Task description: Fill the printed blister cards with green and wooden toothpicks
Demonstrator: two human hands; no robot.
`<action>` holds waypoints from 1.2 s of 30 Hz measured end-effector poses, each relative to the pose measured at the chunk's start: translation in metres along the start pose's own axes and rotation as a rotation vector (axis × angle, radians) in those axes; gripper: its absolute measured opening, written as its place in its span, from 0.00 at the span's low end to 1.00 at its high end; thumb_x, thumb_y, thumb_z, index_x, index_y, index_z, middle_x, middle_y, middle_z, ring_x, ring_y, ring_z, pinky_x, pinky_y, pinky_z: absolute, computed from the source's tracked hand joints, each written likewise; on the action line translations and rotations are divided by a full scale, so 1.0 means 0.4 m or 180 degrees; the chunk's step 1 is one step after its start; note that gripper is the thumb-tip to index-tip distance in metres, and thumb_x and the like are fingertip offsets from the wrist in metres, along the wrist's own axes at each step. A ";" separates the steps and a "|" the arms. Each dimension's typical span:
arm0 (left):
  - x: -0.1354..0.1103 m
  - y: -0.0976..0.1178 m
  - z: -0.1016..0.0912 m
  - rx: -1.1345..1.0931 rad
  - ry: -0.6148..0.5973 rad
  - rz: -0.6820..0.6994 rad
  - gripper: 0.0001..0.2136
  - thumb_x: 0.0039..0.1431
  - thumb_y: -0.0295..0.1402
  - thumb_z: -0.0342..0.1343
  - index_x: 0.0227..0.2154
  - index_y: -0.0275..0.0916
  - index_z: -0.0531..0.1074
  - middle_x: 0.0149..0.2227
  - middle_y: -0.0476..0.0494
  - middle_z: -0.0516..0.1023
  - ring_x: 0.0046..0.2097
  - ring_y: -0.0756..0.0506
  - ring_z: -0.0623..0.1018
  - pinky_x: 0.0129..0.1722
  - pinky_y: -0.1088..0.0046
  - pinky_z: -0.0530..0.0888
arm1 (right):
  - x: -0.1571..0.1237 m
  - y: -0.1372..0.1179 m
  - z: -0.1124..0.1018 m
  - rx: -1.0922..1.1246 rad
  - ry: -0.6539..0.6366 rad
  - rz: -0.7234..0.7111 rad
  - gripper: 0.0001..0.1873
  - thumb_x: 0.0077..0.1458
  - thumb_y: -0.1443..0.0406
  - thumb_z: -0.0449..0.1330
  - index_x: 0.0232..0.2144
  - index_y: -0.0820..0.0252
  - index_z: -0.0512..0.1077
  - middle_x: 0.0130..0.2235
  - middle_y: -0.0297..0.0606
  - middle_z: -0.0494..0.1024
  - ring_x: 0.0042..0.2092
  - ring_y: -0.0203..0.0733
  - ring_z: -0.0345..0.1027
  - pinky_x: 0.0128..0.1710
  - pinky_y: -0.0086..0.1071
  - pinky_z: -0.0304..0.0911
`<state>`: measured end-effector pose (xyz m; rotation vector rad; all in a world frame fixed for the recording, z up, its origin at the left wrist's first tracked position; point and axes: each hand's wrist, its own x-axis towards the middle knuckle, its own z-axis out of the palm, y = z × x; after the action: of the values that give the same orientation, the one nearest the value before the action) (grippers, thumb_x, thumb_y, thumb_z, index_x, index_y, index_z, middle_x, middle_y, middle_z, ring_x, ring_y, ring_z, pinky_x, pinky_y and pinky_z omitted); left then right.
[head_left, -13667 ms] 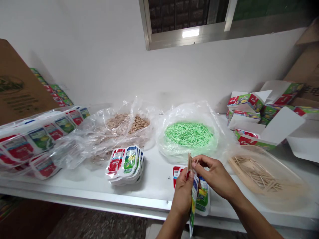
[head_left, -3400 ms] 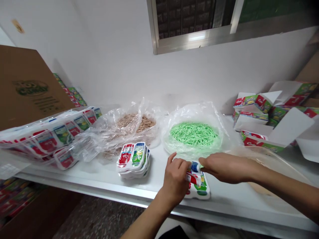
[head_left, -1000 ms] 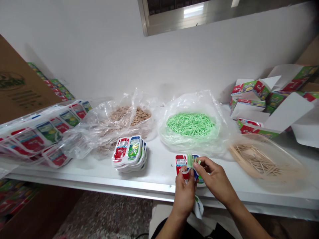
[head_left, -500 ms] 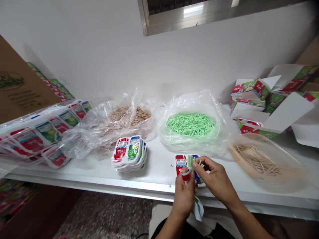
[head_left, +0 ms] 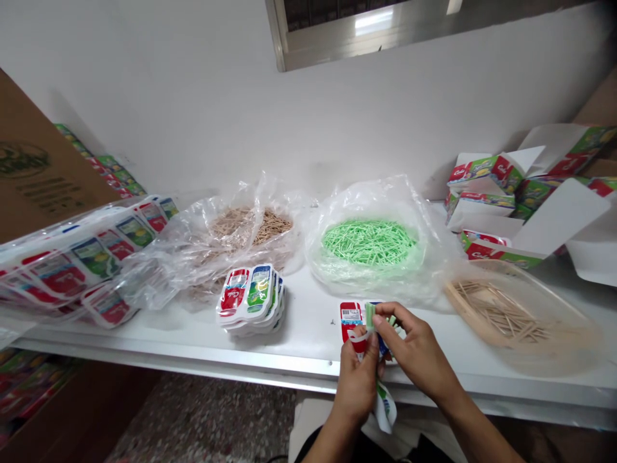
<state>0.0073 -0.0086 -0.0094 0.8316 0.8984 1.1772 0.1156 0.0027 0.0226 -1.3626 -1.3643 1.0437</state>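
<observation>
My left hand (head_left: pixel 355 382) is closed on a printed pouch (head_left: pixel 385 411), red at its curled top end, its green and white end hanging below my fingers. A short bundle of pale green sticks (head_left: pixel 370 315) stands up at the pouch's top. My right hand (head_left: pixel 427 360) pinches at these sticks, and more stick ends (head_left: pixel 393 319) poke out behind its fingers. Under both hands, a red and blue printed pouch (head_left: pixel 350 313) lies on the table, partly covered. The pouch's opening is hidden by my fingers.
A stack of pouches (head_left: pixel 234 294) sits left of my hands. Beyond are plastic bags of green sticks (head_left: pixel 369 243) and brown sticks (head_left: pixel 272 225). On the right are a tub (head_left: pixel 465 315) with brown sticks and opened printed boxes (head_left: pixel 486 175). A bag of pouches (head_left: pixel 89 257) lies far left.
My right fingers have shifted slightly over the green sticks, and more stick ends now show behind them. My left hand keeps its hold on the pouch. The rest looks the same.
</observation>
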 end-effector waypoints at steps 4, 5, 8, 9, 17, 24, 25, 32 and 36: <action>0.000 -0.010 -0.005 0.0037 -0.0010 0.0048 0.16 0.53 0.45 0.58 0.30 0.35 0.67 0.21 0.55 0.60 0.21 0.55 0.58 0.21 0.78 0.55 | 0.001 -0.014 -0.008 -0.0062 -0.0071 0.0079 0.10 0.54 0.57 0.56 0.33 0.57 0.70 0.31 0.34 0.74 0.26 0.37 0.68 0.24 0.28 0.66; 0.000 -0.012 -0.006 0.0042 -0.0025 0.0049 0.16 0.53 0.45 0.58 0.30 0.35 0.67 0.21 0.55 0.60 0.21 0.55 0.58 0.21 0.78 0.55 | 0.001 -0.016 -0.010 -0.0149 -0.0043 0.0043 0.09 0.53 0.58 0.56 0.32 0.57 0.70 0.31 0.33 0.74 0.27 0.37 0.68 0.25 0.28 0.65; -0.003 -0.019 -0.008 0.0057 -0.0020 0.0025 0.16 0.54 0.45 0.58 0.30 0.35 0.66 0.20 0.55 0.60 0.21 0.55 0.58 0.21 0.78 0.54 | 0.002 -0.018 -0.014 -0.0338 -0.0015 -0.0058 0.05 0.52 0.62 0.56 0.30 0.57 0.68 0.28 0.32 0.73 0.26 0.36 0.66 0.25 0.27 0.64; -0.003 -0.022 -0.010 0.0059 -0.0004 0.0021 0.15 0.55 0.44 0.57 0.30 0.35 0.66 0.20 0.55 0.60 0.21 0.55 0.58 0.21 0.78 0.54 | 0.002 -0.017 -0.016 -0.0370 -0.0029 -0.0087 0.04 0.52 0.62 0.56 0.30 0.57 0.67 0.27 0.31 0.72 0.25 0.36 0.66 0.24 0.26 0.63; 0.001 -0.031 -0.018 0.0196 0.0094 0.0128 0.15 0.57 0.45 0.54 0.32 0.35 0.66 0.24 0.53 0.61 0.24 0.54 0.59 0.23 0.77 0.57 | -0.006 -0.016 -0.030 -0.0497 -0.0188 -0.0383 0.05 0.55 0.63 0.53 0.29 0.57 0.67 0.28 0.33 0.71 0.30 0.37 0.66 0.29 0.27 0.64; -0.007 -0.018 -0.013 0.0373 -0.0178 0.0179 0.14 0.59 0.44 0.52 0.34 0.36 0.66 0.23 0.54 0.58 0.23 0.54 0.56 0.23 0.77 0.54 | 0.000 -0.013 -0.018 -0.0331 -0.0065 -0.0484 0.11 0.55 0.58 0.56 0.38 0.55 0.72 0.38 0.37 0.75 0.39 0.42 0.69 0.40 0.31 0.66; -0.008 -0.019 -0.012 0.0342 -0.0170 0.0158 0.14 0.59 0.44 0.52 0.33 0.36 0.65 0.23 0.54 0.58 0.23 0.54 0.56 0.23 0.77 0.54 | 0.000 -0.014 -0.016 -0.0256 -0.0090 -0.0406 0.10 0.55 0.57 0.56 0.35 0.55 0.72 0.37 0.36 0.75 0.38 0.42 0.69 0.37 0.30 0.67; -0.006 -0.032 -0.014 0.0282 -0.0030 0.0106 0.14 0.59 0.43 0.53 0.34 0.35 0.64 0.22 0.55 0.59 0.22 0.55 0.59 0.22 0.77 0.55 | -0.011 -0.022 -0.016 0.0382 -0.0427 0.0093 0.13 0.56 0.53 0.56 0.33 0.56 0.70 0.32 0.33 0.74 0.25 0.36 0.68 0.21 0.28 0.67; -0.008 -0.031 -0.015 0.0231 -0.0037 0.0104 0.14 0.59 0.43 0.53 0.32 0.35 0.64 0.21 0.55 0.60 0.22 0.55 0.59 0.22 0.77 0.55 | -0.012 -0.021 -0.019 -0.0081 -0.0211 -0.0147 0.12 0.58 0.55 0.53 0.31 0.57 0.67 0.30 0.33 0.72 0.27 0.37 0.68 0.23 0.27 0.65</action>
<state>0.0063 -0.0138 -0.0227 0.9138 0.9256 1.1726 0.1211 -0.0028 0.0323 -1.3191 -1.4556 1.0521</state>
